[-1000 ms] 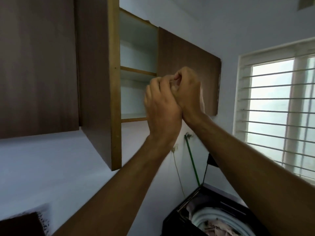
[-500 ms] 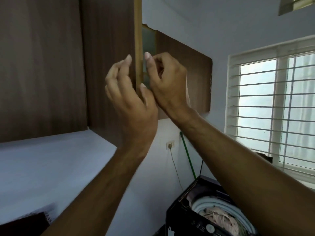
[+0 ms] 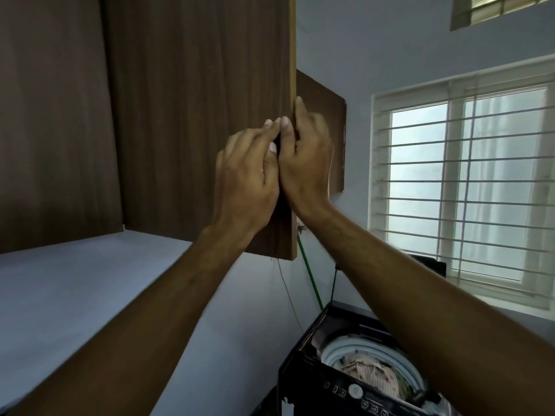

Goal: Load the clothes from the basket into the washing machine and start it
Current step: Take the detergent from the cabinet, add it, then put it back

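Both my hands are raised at the free edge of the cupboard door (image 3: 195, 121); my left hand (image 3: 249, 172) lies on its front with fingers nearly straight; my right hand (image 3: 306, 163) curls round the edge, thumb touching my left fingertips; far below my right forearm stands the washing machine (image 3: 330, 382), lid up, with clothes (image 3: 369, 367) in its drum; a window (image 3: 468, 187) is beyond my right hand.

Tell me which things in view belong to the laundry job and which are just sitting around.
Part of the job:
washing machine, lid open
clothes in its drum
control panel
left hand and right hand, both at the cupboard door edge

Just around:
window with bars
green hose on the wall
second cupboard door
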`<state>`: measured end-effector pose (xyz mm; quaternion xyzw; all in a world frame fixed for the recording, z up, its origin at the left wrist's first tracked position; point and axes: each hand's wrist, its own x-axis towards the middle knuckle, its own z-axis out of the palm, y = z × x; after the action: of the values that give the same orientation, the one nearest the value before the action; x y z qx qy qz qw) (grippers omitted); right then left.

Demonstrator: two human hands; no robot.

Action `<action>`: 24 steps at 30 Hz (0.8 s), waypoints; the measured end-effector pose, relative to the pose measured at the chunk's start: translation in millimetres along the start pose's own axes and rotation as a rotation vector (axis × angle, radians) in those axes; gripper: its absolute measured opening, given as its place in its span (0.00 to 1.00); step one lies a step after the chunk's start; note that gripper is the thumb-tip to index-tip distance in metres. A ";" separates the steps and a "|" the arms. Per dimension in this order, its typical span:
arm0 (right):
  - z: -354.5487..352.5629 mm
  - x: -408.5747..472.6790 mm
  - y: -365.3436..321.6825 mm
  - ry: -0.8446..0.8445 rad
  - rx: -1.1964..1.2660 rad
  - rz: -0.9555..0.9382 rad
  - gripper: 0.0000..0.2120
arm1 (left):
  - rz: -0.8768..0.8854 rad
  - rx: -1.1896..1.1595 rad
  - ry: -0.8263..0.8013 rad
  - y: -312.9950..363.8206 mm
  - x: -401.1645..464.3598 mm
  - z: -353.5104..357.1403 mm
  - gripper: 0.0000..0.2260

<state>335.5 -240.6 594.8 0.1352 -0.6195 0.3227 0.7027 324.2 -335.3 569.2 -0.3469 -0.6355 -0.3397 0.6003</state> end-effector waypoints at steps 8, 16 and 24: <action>35.7 -3.1 75.7 -0.047 -0.163 0.048 0.28 | 0.008 0.258 -0.181 -57.7 -1.9 63.3 0.23; 71.1 -3.1 177.8 -0.265 -0.160 0.022 0.36 | 0.016 0.400 -0.312 -112.2 -2.4 138.0 0.25; 139.2 -7.1 251.5 -0.373 -0.242 0.096 0.41 | -0.014 0.548 -0.389 -176.6 -2.6 198.8 0.27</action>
<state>70.1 -134.8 562.5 0.0777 -0.7786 0.2485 0.5709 69.6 -260.1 554.3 -0.2266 -0.8082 -0.0880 0.5363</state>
